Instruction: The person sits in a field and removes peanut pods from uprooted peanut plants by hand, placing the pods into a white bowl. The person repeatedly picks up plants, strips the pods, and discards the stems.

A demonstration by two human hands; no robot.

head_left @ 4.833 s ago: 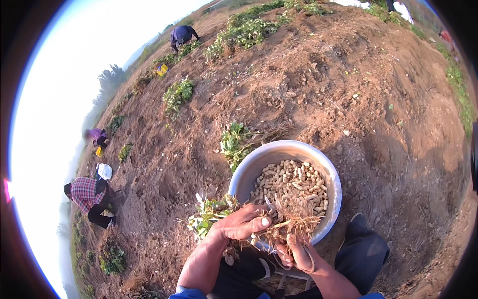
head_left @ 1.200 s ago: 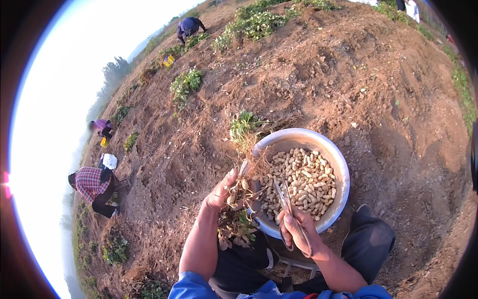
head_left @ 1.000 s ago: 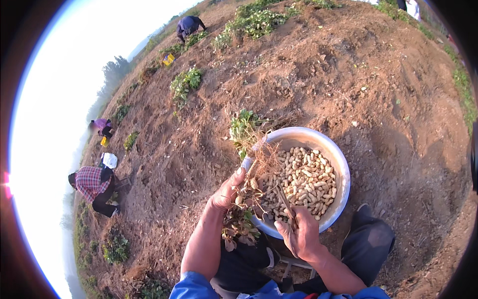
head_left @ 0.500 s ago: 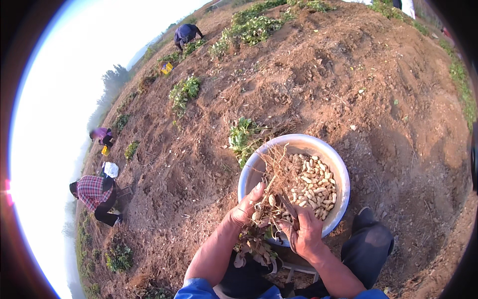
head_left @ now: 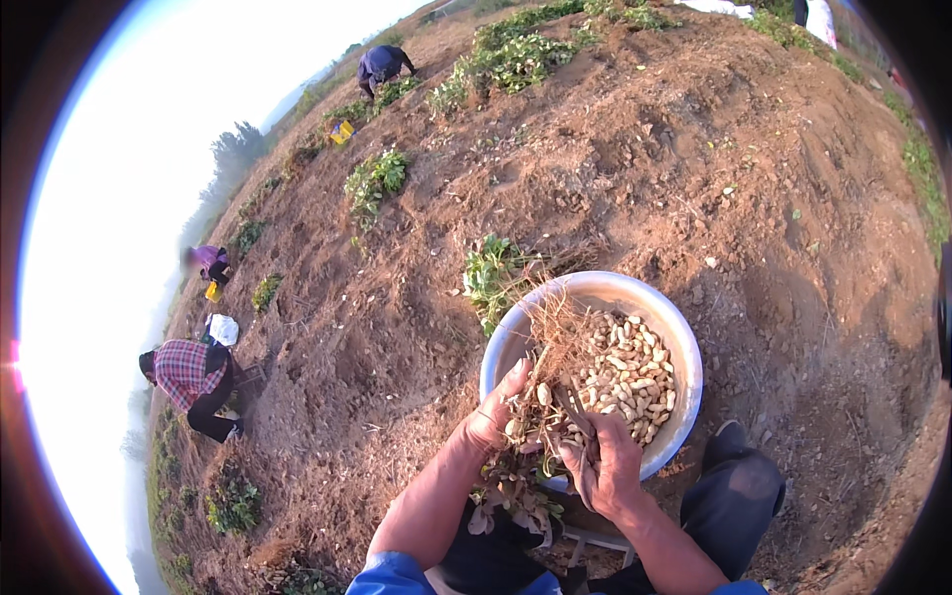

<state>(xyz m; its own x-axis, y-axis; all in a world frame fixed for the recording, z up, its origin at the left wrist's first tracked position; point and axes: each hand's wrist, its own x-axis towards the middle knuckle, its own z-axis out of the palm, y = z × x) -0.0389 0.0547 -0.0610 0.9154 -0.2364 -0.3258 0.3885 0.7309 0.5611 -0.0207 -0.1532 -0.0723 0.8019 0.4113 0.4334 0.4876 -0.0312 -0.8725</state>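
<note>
My left hand (head_left: pixel 493 415) is closed around a peanut plant (head_left: pixel 545 372), its thumb lying along the stems. Tangled dry roots point away from me over the basin, and wilted leaves (head_left: pixel 511 501) hang below the grip. A few peanut pods (head_left: pixel 543 395) cling to the plant between my hands. In my closed right hand (head_left: pixel 613 466) is a pair of dark metal scissors (head_left: pixel 577 409), with its blades up against the pods. Loose peanuts (head_left: pixel 635 369) fill the right part of the wide, pale-rimmed basin (head_left: pixel 691 367) beneath my hands.
Pulled green plants (head_left: pixel 489 283) lie just beyond the basin. My bent knee (head_left: pixel 739 486) is close on its right. Across the sloping soil, a person in a checked shirt (head_left: pixel 188 372) and others (head_left: pixel 385 65) bend down, near yellow containers (head_left: pixel 342 131) and a white bag (head_left: pixel 224 329).
The scissor blades have shifted slightly and stand a little apart beside the pods. Both hands keep their grips. The whole view has moved slightly.
</note>
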